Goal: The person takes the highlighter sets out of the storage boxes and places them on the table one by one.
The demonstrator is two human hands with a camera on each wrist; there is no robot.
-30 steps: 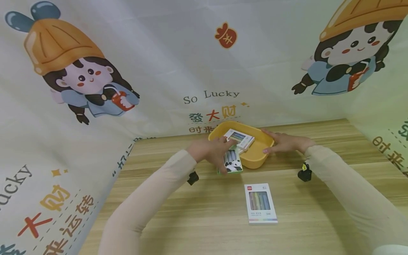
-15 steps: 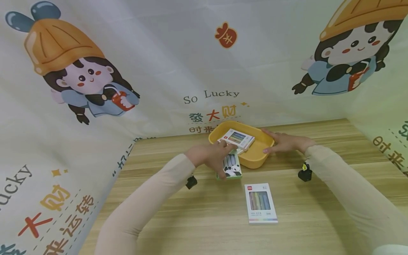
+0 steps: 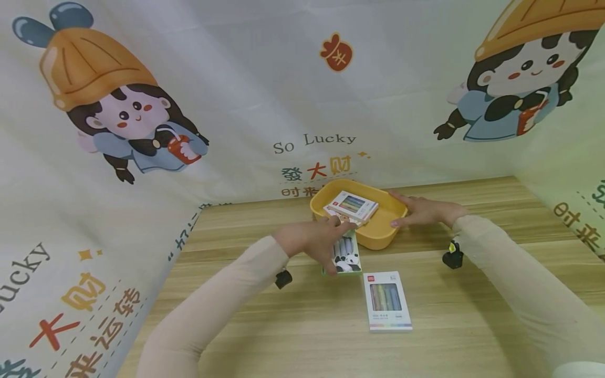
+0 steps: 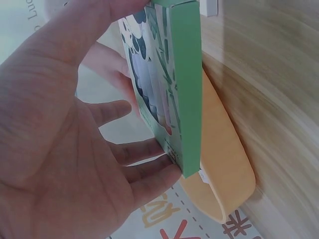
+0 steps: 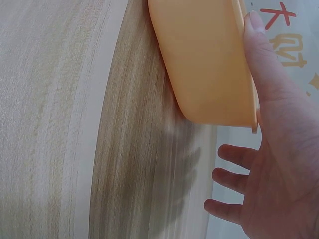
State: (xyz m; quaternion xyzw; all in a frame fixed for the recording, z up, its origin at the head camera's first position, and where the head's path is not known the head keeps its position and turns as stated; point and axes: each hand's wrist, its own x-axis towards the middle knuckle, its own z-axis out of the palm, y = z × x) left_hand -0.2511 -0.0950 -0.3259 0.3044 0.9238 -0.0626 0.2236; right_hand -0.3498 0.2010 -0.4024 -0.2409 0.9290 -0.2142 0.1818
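My left hand (image 3: pixel 315 239) holds a green panda-print box of pens (image 3: pixel 347 258) between thumb and fingertips, just at the near left side of a yellow plastic bin (image 3: pixel 375 242). In the left wrist view, the green side of the panda box (image 4: pixel 187 94) faces the camera, with pale pens behind its window. My right hand (image 3: pixel 421 211) grips the bin's right end. The right wrist view shows its thumb on the rim of the bin (image 5: pixel 209 64), three fingers lying off it. Inside the bin, a white windowed box (image 3: pixel 354 205) lies over another box, partly hidden.
A second white windowed box (image 3: pixel 388 303) lies flat on the wooden table (image 3: pixel 293 325), nearer the person. Behind the bin rises a printed cloth backdrop (image 3: pixel 246 94), which also covers both sides.
My left hand has drawn the panda box a little toward the person, uncovering more of the boxes in the bin. The right hand and the bin stay in place.
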